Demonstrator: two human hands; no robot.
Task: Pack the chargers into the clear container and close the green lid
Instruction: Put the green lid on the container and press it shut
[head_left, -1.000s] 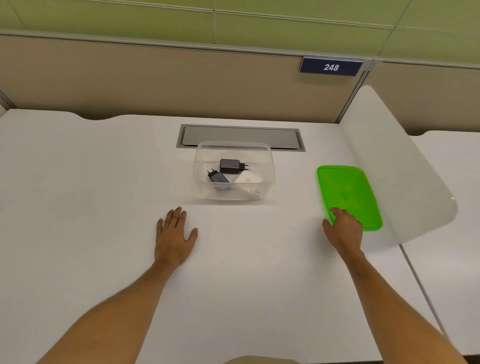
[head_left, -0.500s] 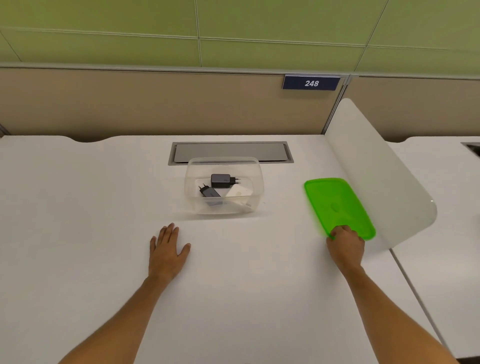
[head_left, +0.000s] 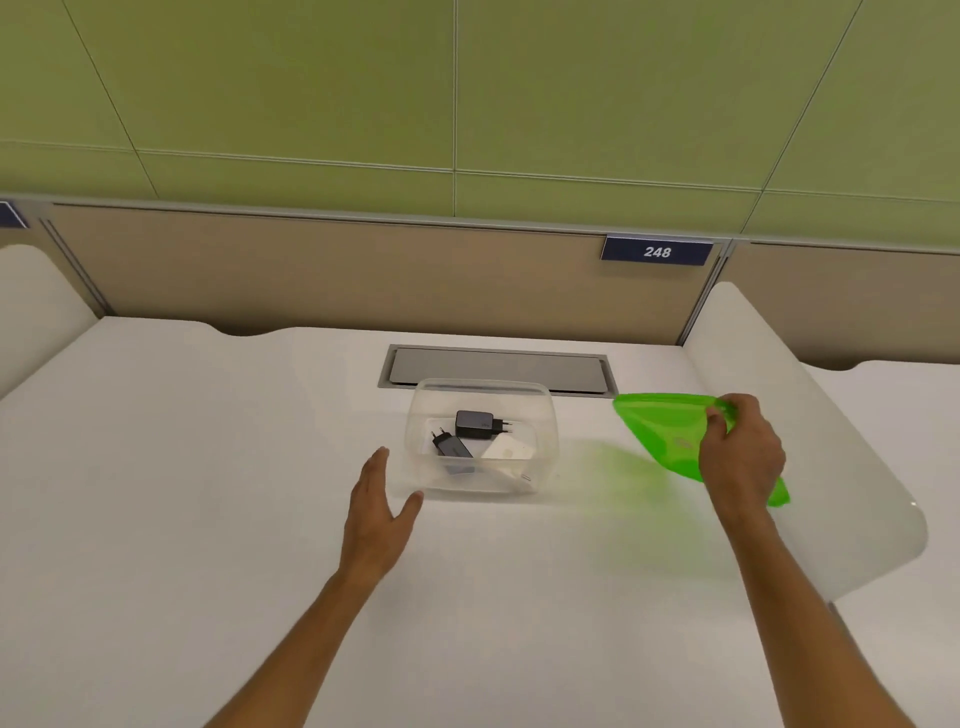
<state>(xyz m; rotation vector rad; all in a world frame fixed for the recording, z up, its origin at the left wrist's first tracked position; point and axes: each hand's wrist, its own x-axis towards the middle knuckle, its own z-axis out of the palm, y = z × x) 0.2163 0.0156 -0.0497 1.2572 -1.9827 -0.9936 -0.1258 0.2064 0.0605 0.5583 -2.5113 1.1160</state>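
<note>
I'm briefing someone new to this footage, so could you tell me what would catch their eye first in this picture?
The bright green lid stands out first, tilted and lifted off the white desk in the right hand, to the right of the clear container. Inside the container lie two black chargers and a white one. The left hand hovers open beside the container's near left corner.
</note>
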